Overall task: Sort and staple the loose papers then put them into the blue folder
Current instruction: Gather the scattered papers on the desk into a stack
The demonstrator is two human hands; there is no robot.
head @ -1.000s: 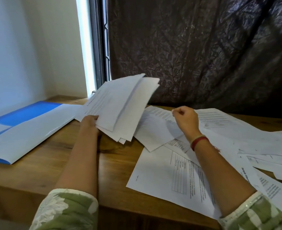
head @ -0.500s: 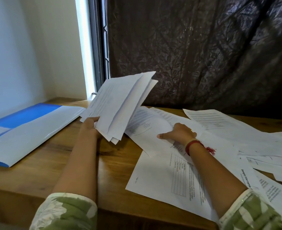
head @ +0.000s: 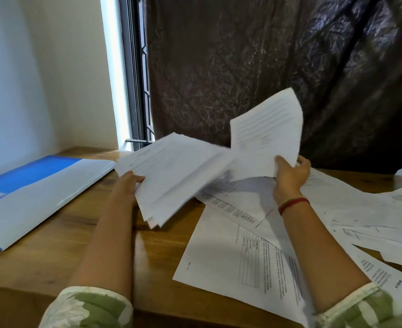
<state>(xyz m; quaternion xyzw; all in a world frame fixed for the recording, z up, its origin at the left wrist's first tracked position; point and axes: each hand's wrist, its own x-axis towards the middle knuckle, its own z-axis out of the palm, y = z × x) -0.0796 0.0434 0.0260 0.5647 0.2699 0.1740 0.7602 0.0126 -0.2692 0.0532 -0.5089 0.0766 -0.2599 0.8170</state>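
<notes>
The left hand (head: 130, 183) grips a stack of papers (head: 171, 176) by its left edge, fingers curled under and thumb on top. The stack is lifted off the table (head: 77, 245) and tilted, its right end blurred. The right hand (head: 291, 175), with a red band (head: 293, 204) on its wrist, pinches the lower corner of a single sheet (head: 266, 138). This sheet stands raised just right of the stack and overlaps its far end. Loose papers (head: 242, 256) lie scattered flat on the table below and to the right of the right hand. The blue folder (head: 29, 171) lies flat on the table well to the left of the left hand, with white covering its near side. A dark curtain (head: 242, 67) hangs beyond both hands.
</notes>
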